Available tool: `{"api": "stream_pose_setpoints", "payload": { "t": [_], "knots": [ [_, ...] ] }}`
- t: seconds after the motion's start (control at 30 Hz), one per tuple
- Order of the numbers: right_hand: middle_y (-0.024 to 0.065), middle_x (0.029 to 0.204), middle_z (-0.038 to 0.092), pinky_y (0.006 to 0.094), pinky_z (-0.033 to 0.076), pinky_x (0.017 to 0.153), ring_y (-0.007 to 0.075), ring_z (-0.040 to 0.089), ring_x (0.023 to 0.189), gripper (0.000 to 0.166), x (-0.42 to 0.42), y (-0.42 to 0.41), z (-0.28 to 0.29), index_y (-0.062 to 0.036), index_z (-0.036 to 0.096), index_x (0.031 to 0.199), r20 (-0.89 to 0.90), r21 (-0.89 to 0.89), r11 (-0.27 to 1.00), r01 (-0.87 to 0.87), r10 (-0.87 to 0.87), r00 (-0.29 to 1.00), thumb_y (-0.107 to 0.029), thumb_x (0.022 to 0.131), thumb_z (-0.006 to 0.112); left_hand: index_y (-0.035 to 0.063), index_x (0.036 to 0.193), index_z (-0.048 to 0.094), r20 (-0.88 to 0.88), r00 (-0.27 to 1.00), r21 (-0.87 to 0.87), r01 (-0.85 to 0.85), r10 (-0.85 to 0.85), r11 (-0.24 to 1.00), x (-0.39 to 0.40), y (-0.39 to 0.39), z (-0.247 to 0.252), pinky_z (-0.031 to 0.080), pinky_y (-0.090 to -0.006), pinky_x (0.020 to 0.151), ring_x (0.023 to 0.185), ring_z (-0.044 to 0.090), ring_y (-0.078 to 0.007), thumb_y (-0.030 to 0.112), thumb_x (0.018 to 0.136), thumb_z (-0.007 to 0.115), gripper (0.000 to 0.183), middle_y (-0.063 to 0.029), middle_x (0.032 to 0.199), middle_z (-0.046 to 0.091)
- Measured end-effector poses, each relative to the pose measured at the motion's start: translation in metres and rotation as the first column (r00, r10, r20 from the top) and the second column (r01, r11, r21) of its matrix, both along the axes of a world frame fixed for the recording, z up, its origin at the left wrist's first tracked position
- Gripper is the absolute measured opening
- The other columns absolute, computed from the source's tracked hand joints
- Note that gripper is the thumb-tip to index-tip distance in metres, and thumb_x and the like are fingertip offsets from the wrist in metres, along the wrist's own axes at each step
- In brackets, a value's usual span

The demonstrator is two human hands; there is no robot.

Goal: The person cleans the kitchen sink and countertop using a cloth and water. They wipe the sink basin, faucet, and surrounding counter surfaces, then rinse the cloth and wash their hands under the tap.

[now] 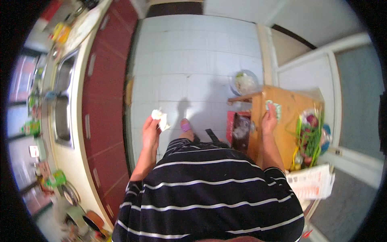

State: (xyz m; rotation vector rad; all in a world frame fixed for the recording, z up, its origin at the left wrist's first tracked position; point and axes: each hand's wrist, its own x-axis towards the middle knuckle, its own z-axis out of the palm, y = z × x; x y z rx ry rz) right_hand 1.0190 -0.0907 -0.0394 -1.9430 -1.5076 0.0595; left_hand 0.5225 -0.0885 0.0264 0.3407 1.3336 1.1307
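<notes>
Crumpled white tissue or paper [161, 119] is pinched between the fingers and thumb of my left hand [150, 128], held out above the tiled floor. My right hand [270, 121] is over the wooden table [279, 137] with its fingers on a small green-and-white cloth [278, 111]. Part of that cloth is hidden under the fingers. Further right on the tabletop lies a bunch of long green stalks [313, 148], with a dark red onion-like vegetable [312, 120] in clear plastic among them.
A bin with a clear liner [246, 83] stands on the floor beyond the table. Under the tabletop sits a red box [230, 124]. Printed papers [314, 183] lie at the table's near end. Along the left run dark red cabinets [105, 75] and a counter with a double-bowl sink [63, 118].
</notes>
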Motion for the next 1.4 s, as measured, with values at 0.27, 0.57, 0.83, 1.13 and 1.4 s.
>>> {"api": "stream_pose_setpoints", "payload": {
  "t": [0.27, 0.57, 0.83, 1.13, 1.4],
  "knots": [
    [0.0157, 0.111, 0.060, 0.0336, 0.042, 0.092, 0.0267, 0.055, 0.102, 0.031, 0.034, 0.100, -0.030, 0.0021, 0.056, 0.115, 0.142, 0.064, 0.997, -0.044, 0.035, 0.989, -0.003, 0.085, 0.045, 0.0073, 0.119, 0.051, 0.259, 0.958, 0.069, -0.143, 0.121, 0.987, -0.030, 0.059, 0.012, 0.051, -0.0319, 0.080, 0.094, 0.059, -0.0151, 0.015, 0.088, 0.053, 0.033, -0.0047, 0.106, 0.060],
    [0.0066, 0.108, 0.060, 0.0274, 0.042, 0.085, 0.0163, 0.054, 0.096, 0.035, -0.086, 0.234, -0.002, -0.0073, 0.059, 0.117, -0.636, -0.300, 0.915, -0.271, 0.020, 0.772, -0.001, 0.086, 0.044, 0.0117, 0.121, 0.044, 0.414, 0.867, 0.164, -0.372, 0.278, 0.914, -0.057, 0.097, 0.034, 0.052, -0.0357, 0.082, 0.096, 0.060, -0.0200, 0.013, 0.090, 0.049, 0.032, -0.0066, 0.112, 0.057],
    [0.0018, 0.091, 0.061, 0.0258, 0.047, 0.065, 0.0099, 0.057, 0.075, 0.029, -0.237, 0.246, 0.059, -0.0101, 0.061, 0.111, -0.972, -0.187, 0.641, -0.744, -0.009, 0.236, -0.029, 0.091, 0.051, 0.0080, 0.111, 0.052, 0.214, 0.971, 0.148, -0.139, 0.105, 0.979, 0.005, 0.190, 0.032, 0.051, -0.0267, 0.068, 0.080, 0.062, -0.0174, 0.001, 0.086, 0.051, 0.026, -0.0079, 0.099, 0.062],
    [0.0030, 0.086, 0.062, 0.0239, 0.045, 0.069, 0.0106, 0.057, 0.077, 0.028, -0.228, 0.215, 0.066, -0.0056, 0.059, 0.104, -0.987, -0.155, 0.877, -0.455, -0.123, 0.101, -0.023, 0.083, 0.065, 0.0079, 0.129, 0.045, -0.137, 0.706, 0.137, 0.708, -0.695, 0.692, 0.079, 0.236, 0.044, 0.042, -0.0265, 0.088, 0.104, 0.052, -0.0141, 0.010, 0.091, 0.050, 0.039, -0.0064, 0.124, 0.050],
    [0.0076, 0.096, 0.062, 0.0321, 0.049, 0.073, 0.0172, 0.060, 0.083, 0.035, -0.057, 0.240, -0.044, -0.0007, 0.059, 0.103, -0.895, -0.363, 0.847, 0.387, -0.433, 0.107, -0.028, 0.083, 0.066, 0.0069, 0.122, 0.053, -0.070, 0.711, -0.004, 0.701, -0.699, 0.713, 0.078, 0.237, 0.012, 0.044, -0.0279, 0.085, 0.100, 0.054, -0.0134, 0.013, 0.090, 0.053, 0.032, -0.0047, 0.116, 0.056]
  ]
}}
